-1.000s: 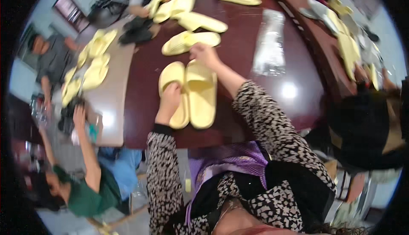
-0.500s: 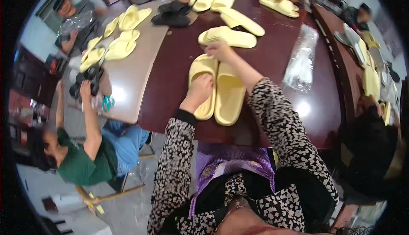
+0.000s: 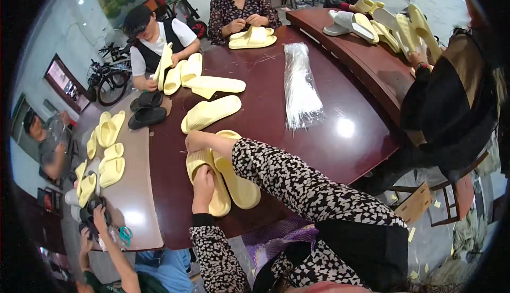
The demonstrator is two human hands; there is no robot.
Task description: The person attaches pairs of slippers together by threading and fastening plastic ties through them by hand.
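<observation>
the near pair of yellow slippers point(image 3: 241, 189) lies on the dark red surface point(image 3: 265, 99), close to the person's edge of it, soles down and side by side, toes pointing away. the left hand point(image 3: 202, 187) is at the left slipper of this pair, its fingers tucked in at the edge of the ribbed band; whether they grasp it, i cannot tell. the right hand point(image 3: 201, 141) bends over the toe end of the same slipper, fingers mostly hidden behind the hand, so i cannot tell whether they are clenched or pinching something. the patterned right sleeve point(image 3: 303, 181) passes over the pair's right side. just beyond the pair's toes lies a lone yellow slipper point(image 3: 211, 113), and farther beyond it a tipped yellow slipper point(image 3: 220, 84). still farther past the pair, to the left, a co-worker in a black vest point(image 3: 171, 35) holds a raised yellow slipper point(image 3: 163, 66). beyond the pair and to its right is a clear-wrapped bundle of white strips point(image 3: 303, 86). left of the pair, black slippers point(image 3: 147, 117) sit near the border of the tan surface point(image 3: 141, 200), which carries more yellow slippers point(image 3: 112, 171). well apart from the pair, beyond it to the right, grey slippers point(image 3: 353, 25) and yellow ones lie on a second dark red surface point(image 3: 366, 62).
</observation>
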